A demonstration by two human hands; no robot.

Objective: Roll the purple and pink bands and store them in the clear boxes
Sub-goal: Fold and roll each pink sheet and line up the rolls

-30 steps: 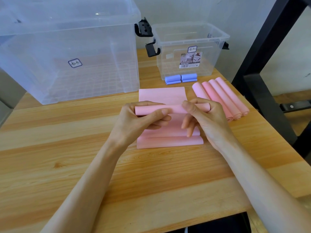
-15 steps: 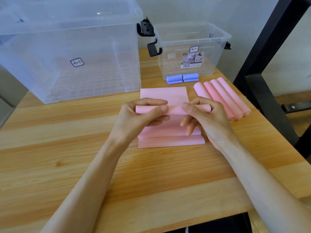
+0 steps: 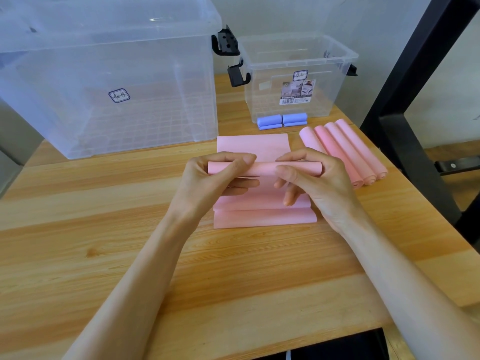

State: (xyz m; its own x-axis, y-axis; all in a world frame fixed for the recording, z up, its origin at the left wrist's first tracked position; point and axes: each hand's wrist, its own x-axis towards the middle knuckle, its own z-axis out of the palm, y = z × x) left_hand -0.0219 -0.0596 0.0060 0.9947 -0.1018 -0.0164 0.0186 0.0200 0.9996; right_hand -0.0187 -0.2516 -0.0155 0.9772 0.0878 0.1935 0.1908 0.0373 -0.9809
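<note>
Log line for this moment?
step: rolling pink band | left hand: gripping roll | right hand: gripping roll | boxes: empty

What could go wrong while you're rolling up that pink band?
The pink roll is pinched only by the left hand and right hand; if either grip slips, it may spring loose. The unrolled pink band lies in loose folds, so it could roll up crooked. The four finished pink rolls sit near the table edge and might get bumped off.

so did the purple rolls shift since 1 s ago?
No. The purple rolls sit against the small box's front wall, as before; the slight frame offset matches the box, so it's camera motion.
</note>
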